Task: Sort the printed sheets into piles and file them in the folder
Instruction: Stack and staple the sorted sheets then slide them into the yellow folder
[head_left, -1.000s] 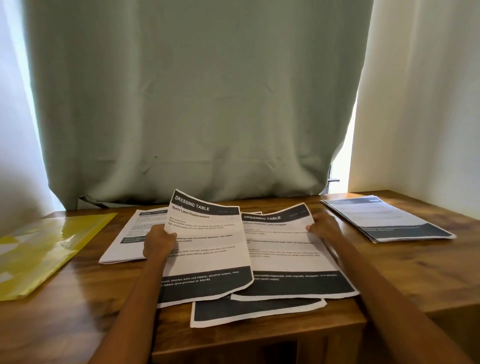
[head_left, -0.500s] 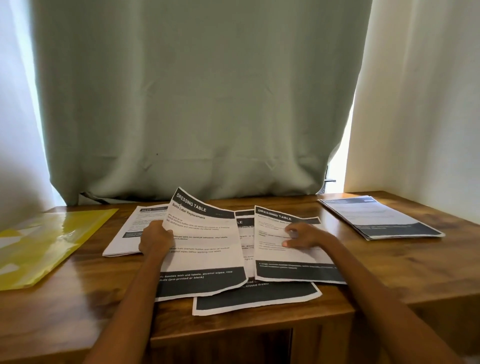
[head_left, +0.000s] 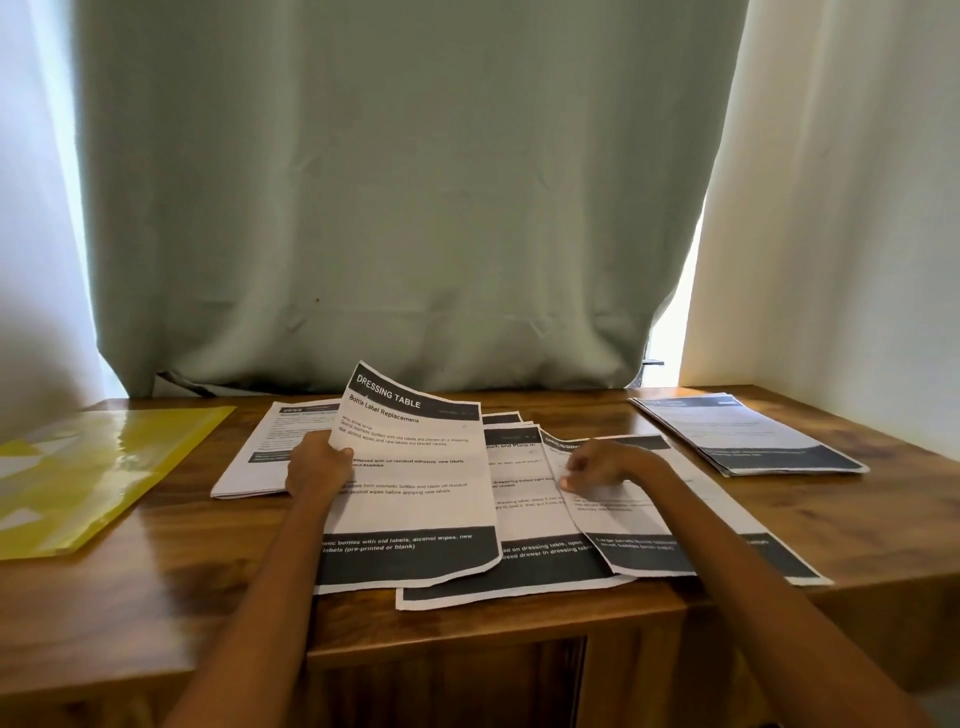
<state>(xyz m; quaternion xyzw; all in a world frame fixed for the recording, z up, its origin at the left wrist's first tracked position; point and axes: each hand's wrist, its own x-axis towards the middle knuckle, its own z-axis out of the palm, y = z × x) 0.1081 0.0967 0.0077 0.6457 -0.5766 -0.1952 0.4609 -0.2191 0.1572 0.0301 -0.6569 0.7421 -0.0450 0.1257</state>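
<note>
Since a second ago I see the right hand (head_left: 597, 465) slid its sheet (head_left: 649, 514) rightward, fingers curled pinching it | left hand (head_left: 317, 467) grips raised "Dressing Table" sheet (head_left: 415, 478) by its edge | paper light, floppy, slippery: take by the edge | folder (head_left: 104, 467) far left.

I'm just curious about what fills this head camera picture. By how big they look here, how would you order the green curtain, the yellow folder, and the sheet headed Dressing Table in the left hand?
1. green curtain, by far the largest.
2. and 3. yellow folder and Dressing Table sheet look alike; the raised sheet sits nearer the camera, so no ranking.
</note>
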